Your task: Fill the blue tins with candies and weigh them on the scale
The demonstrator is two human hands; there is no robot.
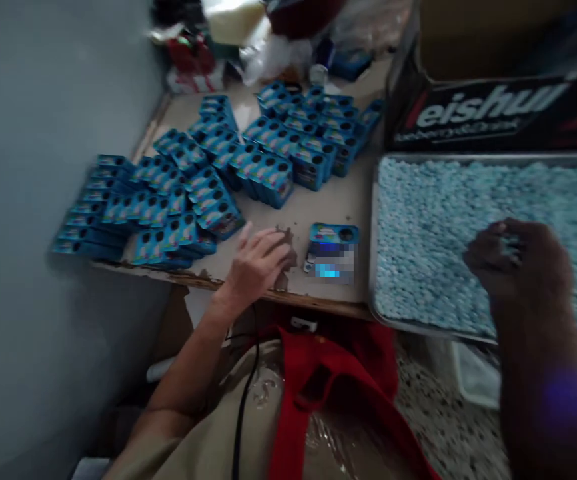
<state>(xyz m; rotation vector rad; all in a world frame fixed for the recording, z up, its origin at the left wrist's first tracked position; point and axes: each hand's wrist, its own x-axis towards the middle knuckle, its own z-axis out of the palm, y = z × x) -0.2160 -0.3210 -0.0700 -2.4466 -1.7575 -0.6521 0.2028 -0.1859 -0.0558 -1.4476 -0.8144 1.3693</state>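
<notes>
Left hand (pixel 258 261): flat on table (pixel 313 207), fingers loosely spread, holding nothing.
Single box (pixel 333 252): upright near front edge of table, just right of left hand, not touching it, beside tray (pixel 374 220).
Right hand (pixel 516 261): over tray, fingers curled together above pellets (pixel 428 220); blurred, cannot tell whether pinching any.
Pellets: pale blue, filling tray.
Stacked boxes (pixel 203 180): blue, in rows across back of table.
Black carton (pixel 483 110): behind tray.
Red bag (pixel 328 373): below table edge.

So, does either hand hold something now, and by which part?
The left hand lies open on the table, holding nothing. The right hand, over the tray, pinches its fingertips, perhaps on a few of its pale blue pieces; blur hides it.
</notes>
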